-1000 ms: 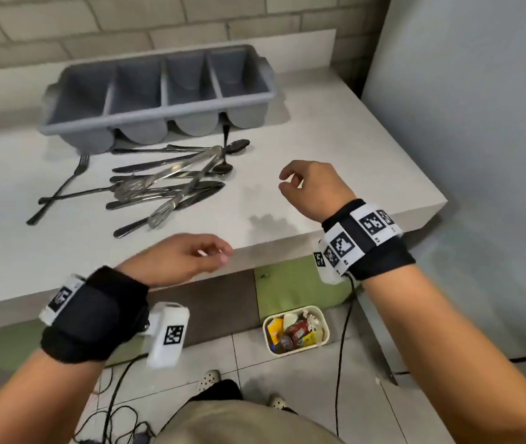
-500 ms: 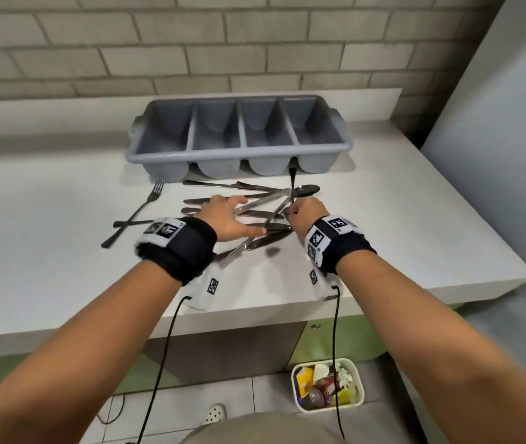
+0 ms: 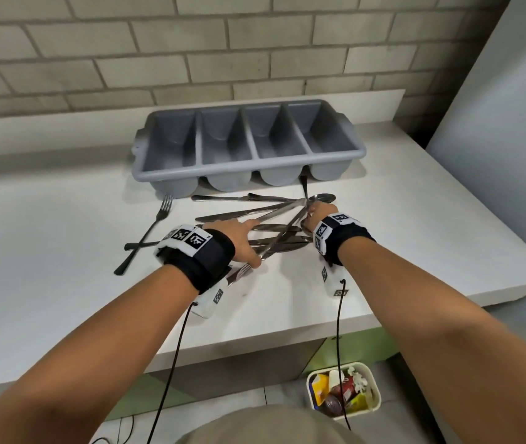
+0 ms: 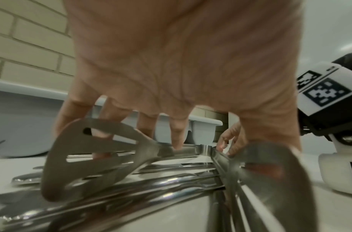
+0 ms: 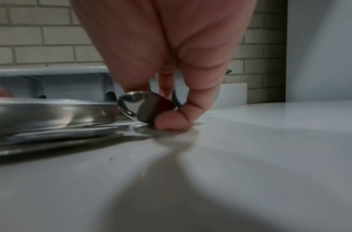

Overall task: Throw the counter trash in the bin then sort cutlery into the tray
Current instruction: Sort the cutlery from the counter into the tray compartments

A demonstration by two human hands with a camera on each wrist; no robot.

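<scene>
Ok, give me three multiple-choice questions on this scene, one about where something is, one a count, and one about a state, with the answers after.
1. Where is the bin?
A. on the counter
B. on the floor below the counter edge
C. inside the tray

2. How many compartments has the tray?
A. two
B. four
C. six

3. What state are the tray's compartments in?
A. all empty
B. all full of cutlery
C. covered by a lid

Answers:
1. B, the head view shows it on the tiles under the counter, with trash in it.
2. B, three dividers split it into four.
3. A, the cutlery lies on the counter in front, where the left hand and right hand reach into it.
</scene>
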